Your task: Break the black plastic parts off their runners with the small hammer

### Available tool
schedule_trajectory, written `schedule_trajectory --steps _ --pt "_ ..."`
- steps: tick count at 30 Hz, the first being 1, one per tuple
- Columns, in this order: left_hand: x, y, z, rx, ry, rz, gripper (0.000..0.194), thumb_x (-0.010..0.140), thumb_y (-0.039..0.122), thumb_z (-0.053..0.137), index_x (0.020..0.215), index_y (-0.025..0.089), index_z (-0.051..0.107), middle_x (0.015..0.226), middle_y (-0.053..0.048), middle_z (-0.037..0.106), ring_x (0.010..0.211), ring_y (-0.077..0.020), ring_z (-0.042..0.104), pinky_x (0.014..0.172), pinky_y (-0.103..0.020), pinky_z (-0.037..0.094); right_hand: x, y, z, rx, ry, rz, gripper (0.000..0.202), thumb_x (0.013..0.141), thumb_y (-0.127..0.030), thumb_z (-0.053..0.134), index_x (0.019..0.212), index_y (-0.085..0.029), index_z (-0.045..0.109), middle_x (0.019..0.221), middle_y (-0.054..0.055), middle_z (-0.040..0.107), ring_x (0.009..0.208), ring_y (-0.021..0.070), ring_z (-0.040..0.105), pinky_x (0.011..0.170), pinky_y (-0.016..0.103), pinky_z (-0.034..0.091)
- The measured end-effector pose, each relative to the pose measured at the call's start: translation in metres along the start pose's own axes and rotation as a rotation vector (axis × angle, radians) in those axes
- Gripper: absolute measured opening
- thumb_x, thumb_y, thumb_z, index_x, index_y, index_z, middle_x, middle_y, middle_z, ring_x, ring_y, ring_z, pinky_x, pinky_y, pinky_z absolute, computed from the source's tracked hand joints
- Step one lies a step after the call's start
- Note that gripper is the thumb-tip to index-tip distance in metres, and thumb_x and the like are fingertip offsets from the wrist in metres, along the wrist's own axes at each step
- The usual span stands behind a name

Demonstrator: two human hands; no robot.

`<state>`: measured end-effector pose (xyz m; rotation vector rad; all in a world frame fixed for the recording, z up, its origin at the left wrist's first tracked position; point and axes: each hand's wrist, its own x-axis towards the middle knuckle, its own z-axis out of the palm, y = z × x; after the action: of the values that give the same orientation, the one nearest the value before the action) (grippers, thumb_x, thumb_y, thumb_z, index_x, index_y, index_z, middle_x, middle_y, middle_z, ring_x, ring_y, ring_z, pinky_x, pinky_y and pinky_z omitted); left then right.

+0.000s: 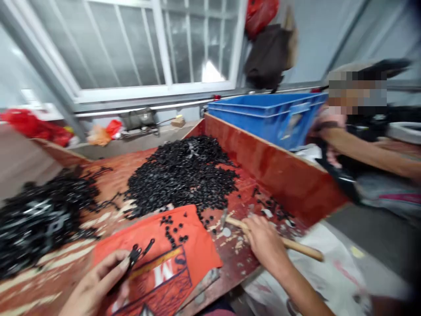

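Observation:
My left hand [107, 278] pinches several small black parts [135, 254] between thumb and fingers, above an orange cloth [200, 245] printed with a large M. My right hand [265, 237] is wrapped round the wooden handle [304, 249] of a tool, whose head lies low over the red board [233, 256]. Small round black pieces [171, 237] are scattered on the cloth. Behind it rises a large heap of small black parts [184, 171]. Another pile of longer black parts [42, 215] sits at the left.
A red wooden side wall [276, 175] bounds the board on the right. Beyond it are a blue crate [263, 116] and a person [345, 131] with an arm stretched out. A white sack [315, 281] lies at the lower right. Bags [269, 57] hang beside the barred window.

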<state>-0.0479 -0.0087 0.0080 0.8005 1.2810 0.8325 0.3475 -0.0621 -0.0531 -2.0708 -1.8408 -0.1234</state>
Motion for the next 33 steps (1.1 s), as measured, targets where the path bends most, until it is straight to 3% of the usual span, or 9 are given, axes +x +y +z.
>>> schedule_trajectory --steps 4,7,9,13,15,17,21,25,33 --pt "-0.017 -0.002 -0.001 -0.326 0.156 -0.008 0.036 0.057 0.023 0.09 0.087 0.015 0.071 0.074 -0.002 0.067 0.064 -0.013 0.063 0.06 -0.02 0.052 0.007 0.002 0.012 -0.037 0.068 -0.002 0.029 0.091 -0.02 0.047 0.114 -0.018 0.065 0.106 0.016 0.063 0.097 0.0359 0.055 0.077 0.049 0.042" --pt "-0.02 -0.009 0.005 -0.441 0.124 -0.024 0.03 0.063 0.021 0.087 0.089 0.014 0.072 0.085 -0.003 0.068 0.07 -0.0117 0.062 0.064 -0.021 0.053 0.01 -0.026 0.013 0.135 0.101 -0.146 0.032 0.094 -0.028 0.049 0.121 -0.019 0.062 0.115 0.014 0.063 0.106 0.0338 0.055 0.089 0.05 0.043" --pt "-0.02 -0.016 0.009 -0.48 0.093 -0.067 0.029 0.065 0.02 0.087 0.09 0.015 0.072 0.086 -0.003 0.067 0.069 -0.0107 0.061 0.062 -0.02 0.053 0.011 -0.061 0.009 0.4 -0.011 -0.26 0.027 0.096 -0.029 0.049 0.119 -0.023 0.064 0.115 0.009 0.064 0.109 0.0273 0.057 0.097 0.044 0.044" --pt "-0.021 -0.026 0.021 -0.476 0.018 -0.134 0.03 0.066 0.024 0.087 0.091 0.018 0.071 0.075 0.001 0.063 0.058 -0.0071 0.055 0.053 -0.017 0.046 0.021 -0.141 -0.001 0.802 -0.302 -0.274 0.037 0.097 -0.023 0.048 0.133 -0.027 0.055 0.118 0.006 0.061 0.105 0.0201 0.06 0.094 0.035 0.048" --pt "-0.021 -0.029 0.027 -0.432 -0.034 -0.127 0.03 0.066 0.027 0.087 0.088 0.017 0.07 0.074 0.001 0.062 0.056 -0.0064 0.053 0.052 -0.016 0.043 0.031 -0.169 -0.004 0.974 -0.358 -0.241 0.046 0.097 -0.021 0.047 0.142 -0.028 0.047 0.122 0.006 0.058 0.101 0.0176 0.061 0.091 0.032 0.05" --pt "-0.021 -0.03 0.031 -0.393 -0.048 -0.078 0.032 0.063 0.027 0.089 0.086 0.017 0.07 0.077 0.0 0.064 0.063 -0.0084 0.057 0.058 -0.017 0.045 0.039 -0.186 -0.003 1.109 -0.522 -0.209 0.042 0.095 -0.023 0.049 0.136 -0.027 0.055 0.112 0.005 0.063 0.089 0.016 0.062 0.082 0.03 0.052" --pt "-0.019 -0.031 0.031 -0.383 0.053 0.133 0.051 0.057 0.022 0.091 0.103 0.02 0.07 0.084 -0.001 0.065 0.077 -0.0118 0.061 0.075 -0.02 0.049 0.042 -0.195 0.006 1.384 -0.875 -0.038 0.03 0.089 -0.033 0.06 0.115 -0.02 0.068 0.085 0.001 0.064 0.064 0.0112 0.059 0.063 0.025 0.052" --pt "-0.018 -0.033 0.032 -0.425 0.087 0.233 0.071 0.06 0.022 0.089 0.125 0.025 0.059 0.096 -0.003 0.066 0.084 -0.0135 0.062 0.079 -0.023 0.05 0.028 -0.196 0.011 1.465 -0.813 0.088 0.04 0.083 -0.04 0.069 0.119 -0.022 0.066 0.09 0.001 0.065 0.065 0.0115 0.061 0.063 0.025 0.052" --pt "-0.017 -0.046 0.033 -0.165 0.061 0.324 0.059 0.071 0.026 0.081 0.125 0.026 0.058 0.107 -0.004 0.063 0.08 -0.0108 0.06 0.077 -0.021 0.05 0.016 -0.195 0.003 1.431 -0.663 0.053 0.014 0.078 -0.032 0.073 0.083 -0.019 0.073 0.079 0.001 0.068 0.077 0.0167 0.061 0.075 0.028 0.05"
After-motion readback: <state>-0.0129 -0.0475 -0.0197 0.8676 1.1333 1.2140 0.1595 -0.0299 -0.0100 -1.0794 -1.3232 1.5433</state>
